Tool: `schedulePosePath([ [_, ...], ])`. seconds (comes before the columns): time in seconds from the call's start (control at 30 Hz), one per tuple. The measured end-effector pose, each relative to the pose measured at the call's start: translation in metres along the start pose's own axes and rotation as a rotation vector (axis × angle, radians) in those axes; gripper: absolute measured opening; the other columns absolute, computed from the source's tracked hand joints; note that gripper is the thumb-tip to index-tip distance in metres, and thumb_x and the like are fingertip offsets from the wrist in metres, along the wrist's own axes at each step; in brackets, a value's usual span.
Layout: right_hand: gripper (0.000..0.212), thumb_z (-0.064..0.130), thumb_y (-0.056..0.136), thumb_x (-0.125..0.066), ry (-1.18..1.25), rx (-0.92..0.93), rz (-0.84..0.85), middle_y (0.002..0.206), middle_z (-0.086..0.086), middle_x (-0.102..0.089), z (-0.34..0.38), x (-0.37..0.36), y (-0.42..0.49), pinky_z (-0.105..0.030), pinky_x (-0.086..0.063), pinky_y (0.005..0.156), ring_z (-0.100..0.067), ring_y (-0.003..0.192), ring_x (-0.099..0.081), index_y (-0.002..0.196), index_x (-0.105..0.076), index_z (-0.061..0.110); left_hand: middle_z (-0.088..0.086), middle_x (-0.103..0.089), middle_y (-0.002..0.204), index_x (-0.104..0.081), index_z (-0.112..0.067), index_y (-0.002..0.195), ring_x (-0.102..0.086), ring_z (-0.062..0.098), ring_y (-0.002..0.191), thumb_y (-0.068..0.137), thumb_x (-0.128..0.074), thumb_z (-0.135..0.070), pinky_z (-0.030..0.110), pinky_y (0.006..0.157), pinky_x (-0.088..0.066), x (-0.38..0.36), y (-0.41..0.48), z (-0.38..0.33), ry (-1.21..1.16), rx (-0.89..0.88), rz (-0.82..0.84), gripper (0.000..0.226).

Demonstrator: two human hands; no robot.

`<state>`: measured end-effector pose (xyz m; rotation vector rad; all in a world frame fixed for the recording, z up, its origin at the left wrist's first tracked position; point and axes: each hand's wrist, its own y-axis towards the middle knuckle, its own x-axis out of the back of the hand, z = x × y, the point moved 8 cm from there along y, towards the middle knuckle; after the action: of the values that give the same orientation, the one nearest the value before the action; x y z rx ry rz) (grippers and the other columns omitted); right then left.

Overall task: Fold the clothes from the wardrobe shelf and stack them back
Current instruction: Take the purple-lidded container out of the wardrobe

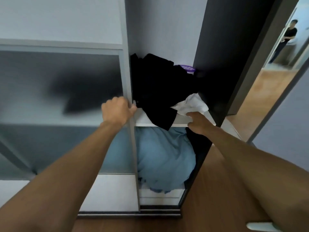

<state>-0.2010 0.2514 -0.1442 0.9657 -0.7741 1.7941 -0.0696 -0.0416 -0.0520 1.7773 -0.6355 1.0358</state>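
A heap of unfolded black clothes (157,86) fills the white wardrobe shelf (142,118), one corner hanging over its front edge. A crumpled white garment (192,104) lies at the heap's right front. My left hand (117,111) is closed around the edge of the sliding door frame (128,77) beside the shelf. My right hand (199,122) rests at the shelf's front edge, fingertips touching the white garment without a clear grip on it.
A blue bundle of fabric (165,158) fills the compartment below. A purple basket (185,67) sits behind the heap. The frosted sliding door (58,97) covers the left half. A dark door panel (220,56) stands right, a person (284,41) beyond the doorway.
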Motion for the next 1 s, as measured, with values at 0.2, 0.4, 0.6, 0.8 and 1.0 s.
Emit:
schedulePosePath([
  [0.2, 0.057, 0.014, 0.094, -0.053, -0.133, -0.035, -0.023, 0.152, -0.014, -0.037, -0.032, -0.006, 0.007, -0.043, -0.033, 0.114, -0.035, 0.138, -0.038, 0.149, -0.041, 0.017, 0.018, -0.069, 0.098, -0.064, -0.017, 0.099, -0.063, 0.044, 0.091, 0.095, -0.049, -0.047, 0.041, 0.071, -0.037, 0.002, -0.014, 0.049, 0.004, 0.185, -0.058, 0.034],
  [0.4, 0.05, 0.024, 0.096, -0.049, -0.304, -0.02, -0.022, 0.144, -0.012, -0.041, -0.025, 0.0, 0.014, -0.044, -0.042, 0.105, -0.036, 0.13, -0.041, 0.146, -0.045, 0.023, 0.023, -0.065, 0.111, -0.048, -0.011, 0.106, -0.06, 0.049, 0.1, 0.097, -0.046, -0.028, 0.045, 0.076, -0.041, 0.007, -0.024, 0.08, -0.003, 0.398, -0.051, 0.019],
  [0.6, 0.046, 0.03, 0.099, -0.046, -0.374, 0.013, 0.054, 0.143, -0.014, -0.046, -0.017, 0.005, 0.022, -0.038, -0.042, 0.103, -0.031, 0.126, -0.047, 0.141, -0.047, 0.012, 0.01, -0.067, 0.117, -0.059, -0.017, 0.12, -0.063, 0.033, 0.112, 0.084, -0.059, -0.037, 0.039, 0.095, -0.047, -0.03, -0.046, 0.095, 0.183, 0.509, 0.444, 0.041],
  [0.8, 0.033, 0.023, 0.093, -0.058, 0.047, 0.153, -0.312, 0.125, -0.008, -0.062, 0.003, 0.057, 0.039, -0.027, -0.042, 0.084, -0.027, 0.113, -0.059, 0.123, -0.065, 0.011, 0.009, -0.066, 0.107, -0.061, -0.016, 0.095, -0.062, 0.032, 0.099, 0.085, -0.055, -0.03, 0.036, 0.078, -0.043, -0.065, -0.003, 0.006, 0.085, 0.259, 0.373, 0.019],
  [1.0, 0.051, 0.007, 0.089, -0.059, 0.193, 0.322, -0.391, 0.149, -0.009, -0.042, 0.021, 0.093, 0.08, -0.027, -0.032, 0.11, -0.025, 0.135, -0.042, 0.139, -0.052, 0.009, 0.001, -0.071, 0.1, -0.07, -0.029, 0.098, -0.065, 0.03, 0.095, 0.089, -0.054, -0.029, 0.035, 0.08, -0.046, -0.068, 0.084, -0.122, -0.273, -0.132, 0.171, 0.018],
])
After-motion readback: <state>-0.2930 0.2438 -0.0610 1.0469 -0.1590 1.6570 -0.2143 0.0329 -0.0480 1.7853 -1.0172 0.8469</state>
